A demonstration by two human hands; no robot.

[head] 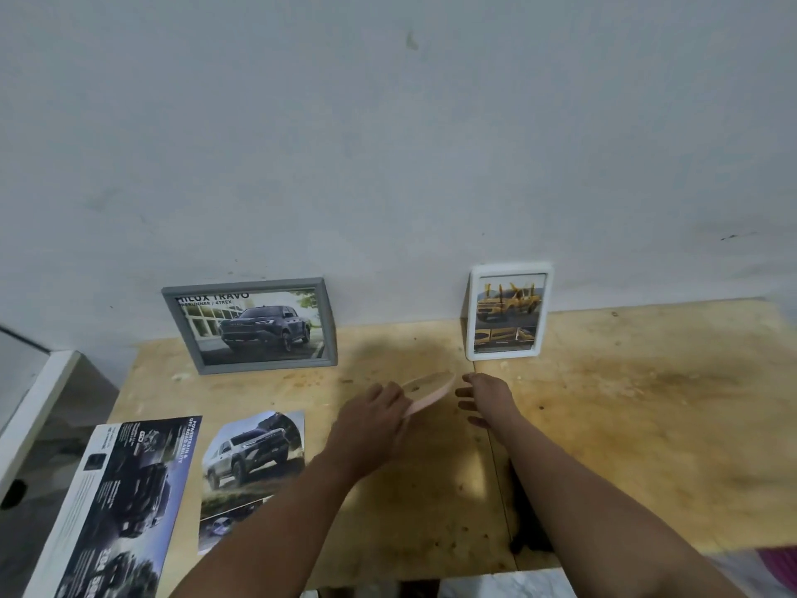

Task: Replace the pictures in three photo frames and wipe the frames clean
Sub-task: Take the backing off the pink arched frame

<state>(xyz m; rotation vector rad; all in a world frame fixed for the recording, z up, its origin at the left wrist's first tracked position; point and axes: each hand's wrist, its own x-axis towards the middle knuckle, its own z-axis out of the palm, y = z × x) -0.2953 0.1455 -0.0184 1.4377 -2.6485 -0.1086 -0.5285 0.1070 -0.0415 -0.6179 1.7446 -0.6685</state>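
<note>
The fingers of the left hand (371, 418) curl around the near edge of a pink frame (427, 392), lifting it tilted above the wooden table (647, 403) so that its brown back panel faces up; the fingers of the right hand (487, 399) are spread apart and loose, holding nothing, just beside the frame's far end, probably ready to steady it. From the left: a car brochure (116, 511) lies flat at the table's near left corner, and beside it a loose truck photo (254, 472) lies face up, probably kept within reach as a replacement picture. Behind these, a grey frame (250, 325) leans against the pale wall, landscape, showing a dark pickup truck under partly cropped lettering. In the middle, the pink frame is seen almost edge-on and blurred, so its front cannot be made out; it looks slim with rounded ends. To the right, a white frame (509, 312) with rounded corners stands upright against the wall, portrait, holding pictures of a yellow vehicle. The two standing frames appear set aside at the back, leaving the stained tabletop free as working space for the frame in hand.
</note>
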